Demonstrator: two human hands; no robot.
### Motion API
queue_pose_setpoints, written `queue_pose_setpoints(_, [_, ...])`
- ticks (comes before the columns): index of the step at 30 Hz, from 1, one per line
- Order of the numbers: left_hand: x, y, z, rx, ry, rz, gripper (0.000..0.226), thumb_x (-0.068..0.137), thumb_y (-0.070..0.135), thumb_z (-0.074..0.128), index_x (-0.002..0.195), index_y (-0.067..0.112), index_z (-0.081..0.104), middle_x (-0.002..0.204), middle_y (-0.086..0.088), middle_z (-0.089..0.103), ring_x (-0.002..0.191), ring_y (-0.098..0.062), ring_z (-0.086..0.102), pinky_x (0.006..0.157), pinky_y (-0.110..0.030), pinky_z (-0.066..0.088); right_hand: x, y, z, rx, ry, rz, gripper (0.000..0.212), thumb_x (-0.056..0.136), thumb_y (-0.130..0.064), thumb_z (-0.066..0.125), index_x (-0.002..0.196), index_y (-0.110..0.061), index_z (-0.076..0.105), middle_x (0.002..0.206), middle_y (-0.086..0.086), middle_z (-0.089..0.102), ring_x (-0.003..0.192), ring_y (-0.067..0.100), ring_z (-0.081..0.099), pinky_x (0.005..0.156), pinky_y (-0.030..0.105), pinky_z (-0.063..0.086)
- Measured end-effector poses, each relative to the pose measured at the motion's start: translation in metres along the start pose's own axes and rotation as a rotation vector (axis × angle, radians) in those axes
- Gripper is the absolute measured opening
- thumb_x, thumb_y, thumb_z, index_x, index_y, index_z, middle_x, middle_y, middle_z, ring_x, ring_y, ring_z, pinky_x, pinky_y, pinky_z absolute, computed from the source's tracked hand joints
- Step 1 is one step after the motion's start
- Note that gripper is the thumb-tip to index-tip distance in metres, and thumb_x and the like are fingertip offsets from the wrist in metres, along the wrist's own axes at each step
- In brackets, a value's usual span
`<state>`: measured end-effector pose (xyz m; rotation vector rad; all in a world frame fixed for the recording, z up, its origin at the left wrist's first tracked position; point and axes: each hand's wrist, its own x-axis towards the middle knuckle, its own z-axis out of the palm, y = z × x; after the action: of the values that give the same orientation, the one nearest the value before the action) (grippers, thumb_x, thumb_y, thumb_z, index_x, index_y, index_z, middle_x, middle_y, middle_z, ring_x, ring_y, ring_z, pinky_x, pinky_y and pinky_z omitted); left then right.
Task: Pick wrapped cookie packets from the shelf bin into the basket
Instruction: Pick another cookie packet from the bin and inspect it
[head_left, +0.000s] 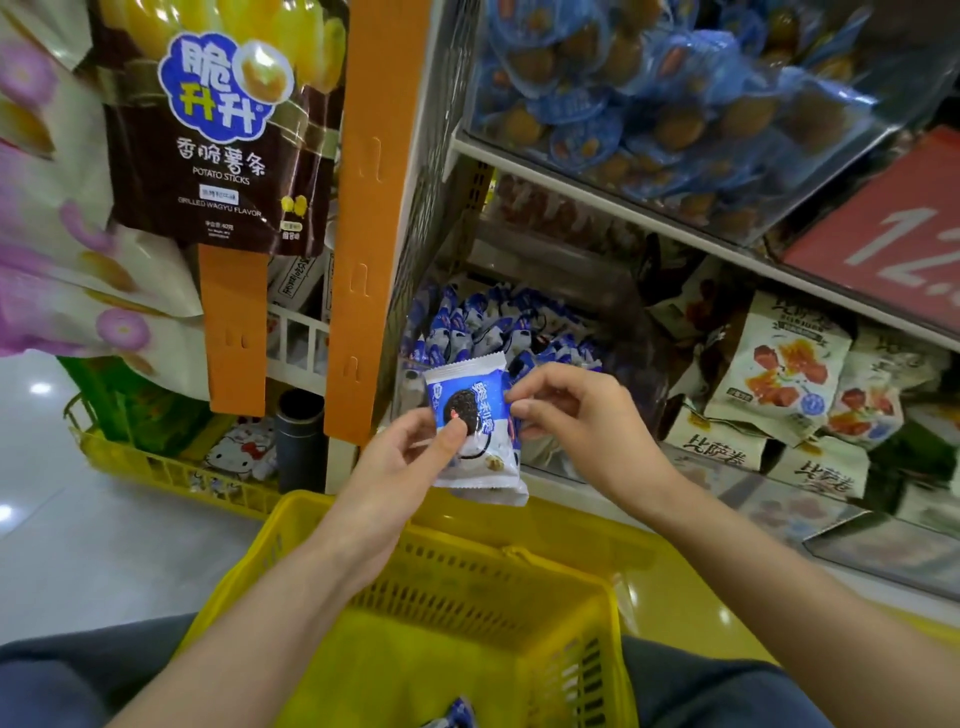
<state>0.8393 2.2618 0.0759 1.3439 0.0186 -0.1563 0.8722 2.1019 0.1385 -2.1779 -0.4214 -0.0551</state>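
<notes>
A blue and white wrapped cookie packet (475, 423) with a dark sandwich cookie printed on it hangs upright in front of the shelf bin (483, 325), which holds several more such packets. My left hand (410, 460) pinches its left side, thumb on the cookie picture. My right hand (576, 415) grips its right edge with the fingertips. Below both hands sits the yellow plastic basket (519, 566); part of another blue packet (454, 717) shows at its bottom.
An orange shelf post (363, 218) stands left of the bin, with a brown potato sticks bag (218, 140) hanging beside it. Beige snack packs (779, 379) fill the bin to the right. Blue jelly cups (649, 93) are on the shelf above. A second yellow basket (156, 467) stands on the floor at left.
</notes>
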Motion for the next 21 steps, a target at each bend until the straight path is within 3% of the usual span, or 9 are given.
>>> queue_pose_setpoints(3, [-0.001,0.001,-0.001,-0.139,-0.026,-0.054,0.054,0.068,0.041,0.061,0.119,0.023,0.051,0.113,-0.002,0.064,0.1,-0.011,0.064,0.079,-0.031,0.052,-0.001,-0.003,0.002,0.099,-0.003,0.035,0.023,0.086,0.003,0.058,0.076,-0.017,0.063,0.075,-0.001,0.066,0.063,0.001,0.063,0.061,0.013,0.051])
queue_pose_setpoints(5, [-0.001,0.002,-0.003,-0.19,-0.069,-0.096,0.061,0.068,0.041,0.063,0.124,0.02,0.05,0.116,-0.006,0.065,0.105,-0.02,0.064,0.087,-0.04,0.053,-0.003,-0.003,0.002,0.169,-0.011,0.074,0.022,0.087,0.003,0.057,0.076,-0.016,0.063,0.076,0.001,0.065,0.064,0.001,0.063,0.061,0.013,0.051])
queue_pose_setpoints(8, [-0.002,0.005,-0.006,-0.157,-0.181,-0.125,0.057,0.072,0.044,0.06,0.121,0.015,0.055,0.112,-0.007,0.068,0.104,-0.024,0.064,0.094,-0.043,0.049,-0.006,-0.004,0.003,0.265,-0.066,0.145,0.015,0.092,-0.006,0.052,0.084,-0.011,0.064,0.085,0.006,0.068,0.072,0.006,0.066,0.064,0.015,0.052])
queue_pose_setpoints(13, [-0.003,0.005,-0.004,-0.061,-0.13,-0.122,0.06,0.064,0.051,0.061,0.115,0.021,0.055,0.106,-0.002,0.07,0.098,-0.018,0.066,0.092,-0.039,0.05,-0.014,-0.006,0.003,0.307,-0.224,0.248,0.033,0.094,-0.033,0.042,0.105,-0.012,0.065,0.095,-0.002,0.071,0.085,0.005,0.067,0.07,0.014,0.051])
queue_pose_setpoints(17, [-0.005,0.002,0.0,0.032,-0.094,-0.094,0.061,0.06,0.057,0.06,0.114,0.029,0.053,0.107,0.006,0.067,0.1,-0.005,0.062,0.093,-0.03,0.046,-0.014,-0.004,0.004,0.219,-0.216,0.245,0.004,0.086,-0.02,0.062,0.086,-0.023,0.066,0.086,-0.006,0.066,0.07,-0.004,0.06,0.063,0.01,0.049])
queue_pose_setpoints(21, [-0.003,0.003,0.0,0.009,-0.074,-0.073,0.062,0.062,0.057,0.059,0.117,0.03,0.051,0.102,0.015,0.066,0.089,0.011,0.06,0.079,-0.019,0.043,-0.012,-0.001,0.004,0.259,-0.154,0.241,0.008,0.082,-0.017,0.067,0.089,-0.022,0.067,0.086,-0.008,0.072,0.075,0.001,0.065,0.065,0.013,0.051])
